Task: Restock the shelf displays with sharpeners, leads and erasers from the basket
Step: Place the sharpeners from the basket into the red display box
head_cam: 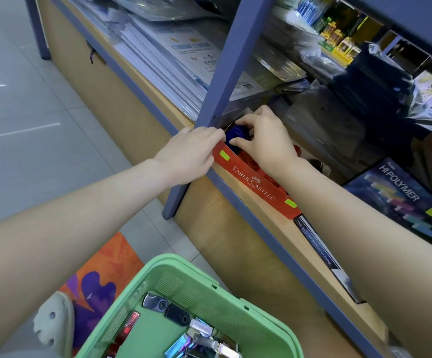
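Closest to the camera, at 6 o'clock, sat the green basket (202,290), holding two dark sharpeners (166,308) near its back wall and a heap of small shiny packs (204,337) toward 5 o'clock; what those packs were could not be read. At 7 o'clock a pale shoe (52,324) rested on an orange mat (106,267) on the grey tiled floor. Both bare forearms reached up from the lower corners toward the centre. The left hand (191,151), just left of centre, lay against the foot of the blue upright (225,60), its grip curled over the 10 o'clock end of the red display box (256,182). That box, lettered Faber-Castell, lay slantwise along the front edge of the wooden shelf (274,222), running from centre toward 4 o'clock. Just above its held end was the blue sharpener (235,136), round and partly hidden, at the box's top corner beside the upright. The right hand (266,140), just right of centre, had its grip pinching that sharpener between thumb and fingertips. At 12 o'clock flat paper stacks (173,55) filled the shelf left of the upright. At 4 o'clock a dark Hi-Polymer box (401,200) lay beyond the right forearm.
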{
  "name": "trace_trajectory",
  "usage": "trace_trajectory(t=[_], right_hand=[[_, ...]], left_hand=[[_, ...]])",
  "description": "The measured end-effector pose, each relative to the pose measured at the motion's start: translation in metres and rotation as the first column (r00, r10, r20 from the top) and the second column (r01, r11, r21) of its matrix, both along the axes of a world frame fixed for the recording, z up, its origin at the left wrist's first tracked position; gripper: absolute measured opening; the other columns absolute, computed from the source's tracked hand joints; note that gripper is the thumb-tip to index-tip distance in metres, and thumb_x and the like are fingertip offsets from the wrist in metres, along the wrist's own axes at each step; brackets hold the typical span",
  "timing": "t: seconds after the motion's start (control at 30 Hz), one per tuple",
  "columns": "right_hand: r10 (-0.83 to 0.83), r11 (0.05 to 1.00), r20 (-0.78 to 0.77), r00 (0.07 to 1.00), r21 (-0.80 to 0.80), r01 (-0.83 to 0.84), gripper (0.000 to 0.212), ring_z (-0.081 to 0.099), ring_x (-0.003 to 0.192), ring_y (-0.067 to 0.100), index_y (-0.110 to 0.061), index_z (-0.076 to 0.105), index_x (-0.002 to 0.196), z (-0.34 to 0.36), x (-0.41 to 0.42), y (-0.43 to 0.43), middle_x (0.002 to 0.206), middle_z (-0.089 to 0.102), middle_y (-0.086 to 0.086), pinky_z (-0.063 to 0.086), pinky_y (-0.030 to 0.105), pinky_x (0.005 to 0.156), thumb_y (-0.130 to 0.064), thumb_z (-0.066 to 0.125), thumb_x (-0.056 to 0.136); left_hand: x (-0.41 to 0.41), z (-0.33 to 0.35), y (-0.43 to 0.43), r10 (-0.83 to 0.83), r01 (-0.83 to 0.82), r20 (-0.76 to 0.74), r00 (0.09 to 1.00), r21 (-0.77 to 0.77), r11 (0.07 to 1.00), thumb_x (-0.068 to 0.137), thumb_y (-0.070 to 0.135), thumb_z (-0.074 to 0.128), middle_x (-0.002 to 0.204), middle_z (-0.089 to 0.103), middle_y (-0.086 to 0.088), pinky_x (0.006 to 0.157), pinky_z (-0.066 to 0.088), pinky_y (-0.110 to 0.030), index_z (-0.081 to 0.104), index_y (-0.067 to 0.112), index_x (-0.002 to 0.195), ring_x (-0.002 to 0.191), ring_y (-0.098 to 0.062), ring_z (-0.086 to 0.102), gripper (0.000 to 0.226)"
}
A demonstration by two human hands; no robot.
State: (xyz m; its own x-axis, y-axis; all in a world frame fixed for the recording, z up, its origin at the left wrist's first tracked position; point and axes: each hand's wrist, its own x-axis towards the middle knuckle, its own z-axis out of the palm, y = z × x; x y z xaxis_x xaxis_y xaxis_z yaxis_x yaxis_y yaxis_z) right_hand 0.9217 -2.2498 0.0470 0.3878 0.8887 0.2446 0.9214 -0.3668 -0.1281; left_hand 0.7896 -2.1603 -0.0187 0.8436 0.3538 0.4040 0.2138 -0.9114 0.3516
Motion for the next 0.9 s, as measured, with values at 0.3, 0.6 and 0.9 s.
trace_trajectory(t=[0.3, 0.6, 0.9], right_hand=[[-0.029, 1.000, 0.176, 0.984, 0.018, 0.026, 0.049, 0.042, 0.122, 0.026, -0.009, 0.040, 0.140, -0.009, -0.022, -0.021, 0.131, 0.045, 0.012, 0.040, 0.038, 0.099, -0.028, 0.051, 0.097], [0.201, 0.979, -0.016, 0.979, 0.043, -0.200, 0.014, 0.055, 0.089, 0.024, -0.010, 0.060, 0.104, -0.098, -0.088, -0.118, 0.097, 0.058, 0.005, 0.041, 0.031, 0.078, -0.015, 0.055, 0.092], [-0.074, 0.837, -0.560, 0.825, -0.485, -0.254, 0.036, 0.048, 0.120, 0.019, -0.012, 0.042, 0.135, -0.260, -0.143, -0.162, 0.130, 0.048, 0.004, 0.037, 0.027, 0.102, -0.025, 0.039, 0.102]], left_hand=[[-0.035, -0.001, -0.019, 0.084, -0.078, -0.026, 0.996, 0.193, 0.978, 0.085, 0.011, 0.043, 0.107, 0.056, -0.012, 0.091, 0.033, -0.036, 0.058, 0.006, 0.111, 0.102, -0.030, 0.052, 0.031], [-0.131, -0.090, -0.080, 0.069, -0.044, -0.295, 0.953, 0.092, 0.995, 0.080, 0.027, 0.038, 0.088, 0.056, -0.004, 0.073, 0.031, -0.034, 0.060, 0.014, 0.093, 0.078, -0.024, 0.058, 0.029], [-0.177, -0.145, -0.120, 0.048, -0.247, -0.476, 0.878, -0.367, 0.897, 0.103, 0.027, 0.028, 0.127, 0.042, -0.005, 0.105, 0.031, -0.035, 0.027, 0.014, 0.144, 0.121, -0.023, 0.043, 0.044]])
